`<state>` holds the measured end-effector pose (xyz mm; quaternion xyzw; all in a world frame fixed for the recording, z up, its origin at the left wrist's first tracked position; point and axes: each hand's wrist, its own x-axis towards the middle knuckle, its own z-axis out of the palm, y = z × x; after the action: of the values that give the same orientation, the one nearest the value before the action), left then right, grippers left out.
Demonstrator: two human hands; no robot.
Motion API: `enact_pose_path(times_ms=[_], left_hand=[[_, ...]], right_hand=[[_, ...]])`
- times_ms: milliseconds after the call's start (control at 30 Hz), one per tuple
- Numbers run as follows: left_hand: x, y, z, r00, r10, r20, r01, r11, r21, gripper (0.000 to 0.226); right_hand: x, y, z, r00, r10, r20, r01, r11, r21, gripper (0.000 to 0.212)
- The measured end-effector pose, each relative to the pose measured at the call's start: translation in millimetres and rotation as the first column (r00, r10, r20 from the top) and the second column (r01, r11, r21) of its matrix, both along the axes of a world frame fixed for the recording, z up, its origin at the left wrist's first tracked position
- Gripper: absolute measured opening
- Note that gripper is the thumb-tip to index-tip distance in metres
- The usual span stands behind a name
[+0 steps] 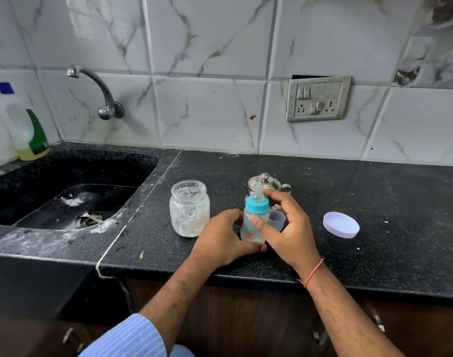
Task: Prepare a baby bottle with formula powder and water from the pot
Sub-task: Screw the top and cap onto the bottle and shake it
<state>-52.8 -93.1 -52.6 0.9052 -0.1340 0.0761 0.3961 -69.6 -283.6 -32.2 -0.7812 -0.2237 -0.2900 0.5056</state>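
Baby bottle (pixel 253 224) stands upright on the black counter (pixel 375 215), in front of the steel pot (pixel 265 182), with its teal collar and teat on; orange print on its clear side is too small to read. Going down in size: the sink (pixel 73 191) sits at left, then the open glass jar (pixel 189 208), whose faded label cannot be read, just left of the bottle, then the white lid (pixel 341 224) well off to the right. The left hand (pixel 220 240) wraps the bottle's base. The right hand (pixel 290 228) curls around its upper part, thumb on the body below the collar, forefinger beside the teat.
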Motion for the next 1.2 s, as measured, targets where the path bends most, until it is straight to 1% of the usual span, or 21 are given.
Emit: enact_pose_path(times_ms=[100, 233, 367, 467, 533, 633, 767, 833, 900, 933, 967, 1033, 1067, 1167, 1200], left_hand=[[-0.4, 0.8, 0.9, 1.000, 0.002, -0.010, -0.002, 1.000, 0.001, 0.081], [-1.1, 0.4, 1.0, 1.000, 0.009, -0.014, -0.009, 1.000, -0.001, 0.079], [-2.1, 0.2, 2.0, 1.000, 0.009, -0.015, -0.009, 1.000, 0.002, 0.076], [-3.3, -1.3, 3.8, 1.000, 0.016, -0.012, -0.016, 1.000, 0.008, 0.075], [-4.1, -2.2, 4.8, 1.000, 0.019, -0.011, -0.018, 1.000, 0.020, 0.075], [-4.6, -1.7, 5.9, 1.000, 0.016, -0.008, -0.016, 1.000, 0.011, 0.073], [-5.8, -2.1, 5.3, 1.000, 0.018, 0.003, -0.018, 1.000, 0.012, 0.074], [-7.4, -2.2, 4.0, 0.999, -0.049, 0.022, 0.050, 0.998, -0.041, 0.077], [-9.3, 0.3, 4.0, 0.988, -0.155, 0.017, 0.155, 0.975, -0.160, 0.081], [-11.2, 2.0, 5.2, 0.980, -0.200, 0.010, 0.198, 0.961, -0.191, 0.076], [-10.8, 4.0, 5.0, 0.976, -0.215, 0.011, 0.213, 0.959, -0.187, 0.069], [-9.6, 4.8, 5.4, 0.978, -0.205, 0.025, 0.205, 0.956, -0.210, 0.059], [-9.2, 3.4, 4.9, 0.983, -0.181, 0.036, 0.184, 0.956, -0.229, 0.058], [-6.1, 0.4, 1.4, 0.999, -0.031, 0.040, 0.038, 0.978, -0.203, 0.067], [-5.7, 0.6, 1.8, 0.999, -0.021, 0.045, 0.029, 0.983, -0.184, 0.071]], right_hand=[[1.6, -1.1, 0.3, 0.999, -0.013, 0.029, 0.013, 1.000, 0.004, 0.058], [3.7, -1.3, -4.6, 0.997, 0.033, -0.073, -0.032, 0.999, 0.005, 0.070], [3.9, -2.8, -2.3, 1.000, -0.009, -0.012, 0.009, 1.000, 0.003, 0.064], [3.6, -0.7, -5.6, 0.998, 0.034, -0.045, -0.032, 0.999, 0.031, 0.059], [3.7, 0.4, -6.7, 0.998, 0.030, -0.058, -0.027, 0.999, 0.047, 0.058], [3.6, -0.4, -4.3, 1.000, -0.011, -0.028, 0.013, 0.999, 0.038, 0.057], [2.9, 1.2, -3.3, 0.999, 0.017, -0.026, -0.016, 0.999, 0.035, 0.055], [2.7, 2.6, -3.7, 0.998, 0.053, -0.045, -0.052, 0.998, 0.033, 0.053], [3.0, 1.7, -3.6, 0.996, 0.069, -0.057, -0.067, 0.997, 0.050, 0.050], [3.4, 0.7, -3.5, 0.996, 0.065, -0.054, -0.062, 0.996, 0.059, 0.048], [3.4, -0.3, -3.2, 0.997, 0.059, -0.052, -0.056, 0.996, 0.063, 0.047], [2.9, -1.1, -2.6, 0.996, 0.062, -0.065, -0.058, 0.996, 0.066, 0.045], [2.2, -1.0, -2.0, 0.995, 0.069, -0.071, -0.064, 0.996, 0.070, 0.044], [1.9, 0.1, -2.3, 0.994, 0.081, -0.072, -0.075, 0.994, 0.077, 0.044], [2.1, 0.1, -2.8, 0.994, 0.086, -0.073, -0.080, 0.993, 0.082, 0.045]])
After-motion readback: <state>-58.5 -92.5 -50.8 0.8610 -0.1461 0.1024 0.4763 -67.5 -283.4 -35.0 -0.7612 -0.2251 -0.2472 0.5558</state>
